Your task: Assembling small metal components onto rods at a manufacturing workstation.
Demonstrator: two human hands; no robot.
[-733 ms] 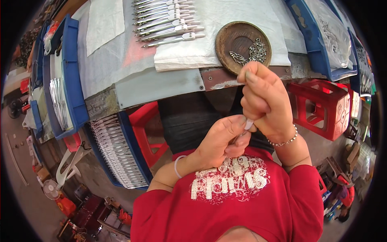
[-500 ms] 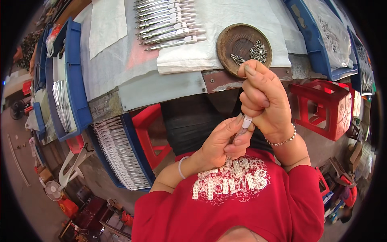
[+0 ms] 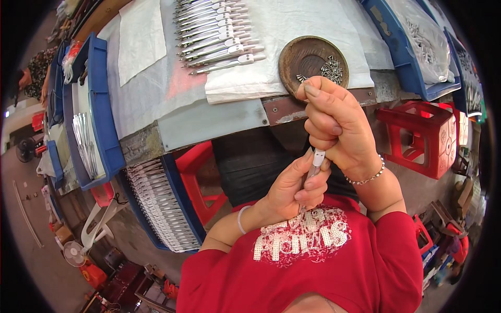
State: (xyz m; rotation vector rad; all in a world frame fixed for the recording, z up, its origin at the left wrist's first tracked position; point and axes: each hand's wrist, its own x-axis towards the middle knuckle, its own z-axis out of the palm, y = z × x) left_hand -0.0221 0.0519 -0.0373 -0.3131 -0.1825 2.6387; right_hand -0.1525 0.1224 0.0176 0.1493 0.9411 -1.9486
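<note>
In front of my chest, my left hand (image 3: 300,182) is closed around a silver drawing compass with a white head (image 3: 318,156). Its metal legs run down between my left fingers and are mostly covered. My right hand (image 3: 339,122) is curled over the compass's upper end, hiding it, with the lower fingers wrapped there. The right thumb and forefinger are pinched together by the bowl's near rim; whether they hold something small cannot be made out. A round brown bowl (image 3: 297,55) behind that hand contains many small metal screws (image 3: 332,69).
Finished-looking drawing compasses (image 3: 224,41) lie in a row on white cloth. Blue bins (image 3: 107,104) of metal parts stand left; another blue bin (image 3: 402,57) holds bagged parts at right. A tray of compasses (image 3: 162,208) sits below the table edge. Red stools (image 3: 436,138) flank me.
Both hands keep their hold on the compass, with a little more of its metal part showing between them. The view has shifted slightly.
</note>
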